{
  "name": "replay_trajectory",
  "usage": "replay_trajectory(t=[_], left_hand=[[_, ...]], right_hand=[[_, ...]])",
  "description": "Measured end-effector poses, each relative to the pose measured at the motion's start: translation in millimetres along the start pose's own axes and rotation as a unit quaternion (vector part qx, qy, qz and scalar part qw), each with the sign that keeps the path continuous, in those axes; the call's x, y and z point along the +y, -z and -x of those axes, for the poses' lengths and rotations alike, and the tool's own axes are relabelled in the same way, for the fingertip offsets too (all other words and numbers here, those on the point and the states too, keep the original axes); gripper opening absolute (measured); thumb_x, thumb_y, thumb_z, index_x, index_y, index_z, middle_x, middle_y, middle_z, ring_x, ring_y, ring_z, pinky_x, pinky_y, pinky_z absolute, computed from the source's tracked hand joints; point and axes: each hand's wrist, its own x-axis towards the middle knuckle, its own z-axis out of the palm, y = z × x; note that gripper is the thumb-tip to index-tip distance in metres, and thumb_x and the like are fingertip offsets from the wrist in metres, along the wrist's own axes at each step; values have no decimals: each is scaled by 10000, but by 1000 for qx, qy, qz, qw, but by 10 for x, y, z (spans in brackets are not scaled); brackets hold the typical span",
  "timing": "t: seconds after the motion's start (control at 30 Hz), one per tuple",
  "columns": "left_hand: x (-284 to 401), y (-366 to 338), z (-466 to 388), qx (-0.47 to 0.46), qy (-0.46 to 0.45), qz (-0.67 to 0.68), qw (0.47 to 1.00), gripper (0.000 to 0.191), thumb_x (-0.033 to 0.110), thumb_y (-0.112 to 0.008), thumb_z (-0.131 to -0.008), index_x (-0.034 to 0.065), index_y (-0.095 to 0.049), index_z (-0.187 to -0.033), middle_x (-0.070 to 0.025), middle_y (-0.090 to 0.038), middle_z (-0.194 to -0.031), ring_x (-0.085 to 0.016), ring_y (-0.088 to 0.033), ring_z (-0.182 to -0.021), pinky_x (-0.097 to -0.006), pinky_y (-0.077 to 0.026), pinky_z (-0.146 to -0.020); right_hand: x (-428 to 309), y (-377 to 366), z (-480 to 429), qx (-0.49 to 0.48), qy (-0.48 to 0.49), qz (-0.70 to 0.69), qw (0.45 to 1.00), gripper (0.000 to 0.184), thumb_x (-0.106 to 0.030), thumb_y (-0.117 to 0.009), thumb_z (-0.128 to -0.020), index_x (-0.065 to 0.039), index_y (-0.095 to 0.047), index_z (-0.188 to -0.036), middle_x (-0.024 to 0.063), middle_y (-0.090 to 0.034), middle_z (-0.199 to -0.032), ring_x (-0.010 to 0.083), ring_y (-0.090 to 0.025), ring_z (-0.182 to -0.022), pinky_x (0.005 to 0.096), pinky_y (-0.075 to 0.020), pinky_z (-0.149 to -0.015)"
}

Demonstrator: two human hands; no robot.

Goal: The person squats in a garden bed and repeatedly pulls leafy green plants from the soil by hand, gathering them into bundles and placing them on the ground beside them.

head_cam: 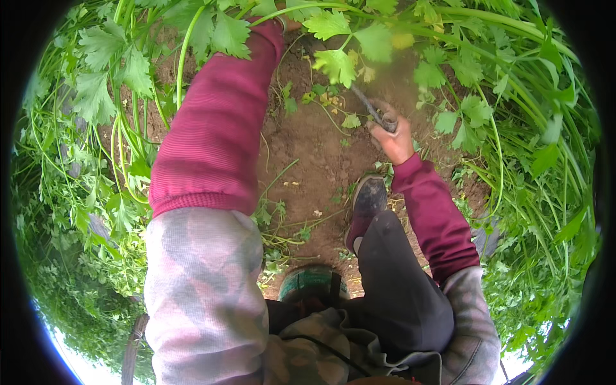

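My right hand (392, 132) is closed around the handle of a metal hand tool (368, 105), whose far end is hidden behind celery leaves. My left arm, in a maroon sleeve cover (216, 120), reaches to the top of the view. Of my left hand (288, 21) only a small part near the wrist shows among celery stalks (433, 21); leaves hide its fingers. Yellowed and green leaf bits (332, 101) lie on the brown soil between my hands.
Dense celery plants (544, 192) stand on the right and more celery (96, 192) on the left. A shoe (369, 197) rests on the soil path (308, 192). Below it is a green rounded object (308, 284), partly hidden. A wooden post (132, 349) stands at the lower left.
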Motion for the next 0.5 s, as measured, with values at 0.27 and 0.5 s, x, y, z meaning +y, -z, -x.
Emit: replay_trajectory(t=[0.27,0.5], left_hand=[[68,78,38,-12,21,-16,1000,743,469,-620,-693,-9,-397,-1216,-206,-453,-1191,-304,-478,-1057,-369,-383,-912],[591,-16,137,-55,56,-114,990,739,467,-595,-724,-11,-369,-1240,-208,-419,-1230,-304,-448,-1100,-371,-364,-942]], right_hand=[[-30,-126,-56,-9,44,3,999,441,-65,-554,-758,39,-431,-1169,3,-472,-641,65,-427,-468,202,-345,-426],[-333,-257,-335,16,-8,30,999,469,-122,-546,-726,40,-449,-1155,100,-535,-777,189,-515,-675,294,-423,-634]])
